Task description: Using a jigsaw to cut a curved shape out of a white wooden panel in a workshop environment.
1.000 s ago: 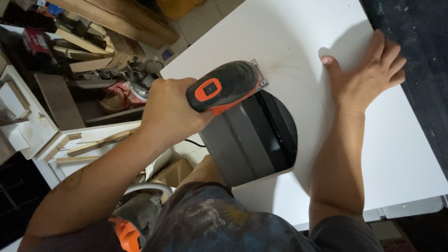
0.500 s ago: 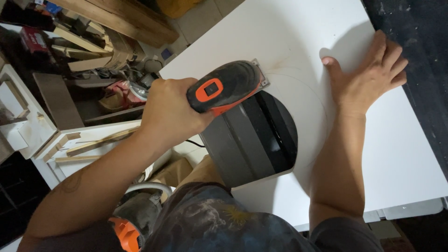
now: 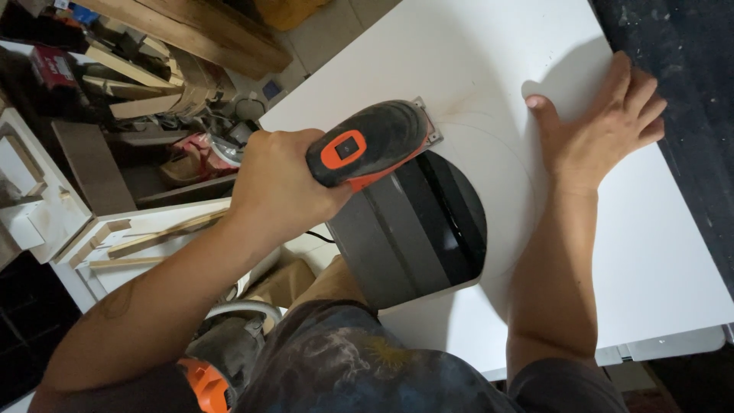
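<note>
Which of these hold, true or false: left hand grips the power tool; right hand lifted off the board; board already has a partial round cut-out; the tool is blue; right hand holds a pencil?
1. The left hand grips the black-and-orange handheld power saw. True.
2. The right hand is lifted off the white flat board. False: it lies flat on it, fingers spread.
3. The board has a partial round cut-out. True.
4. The saw is blue. False: black and orange.
5. The right hand holds a pencil. False: it holds nothing.
</note>
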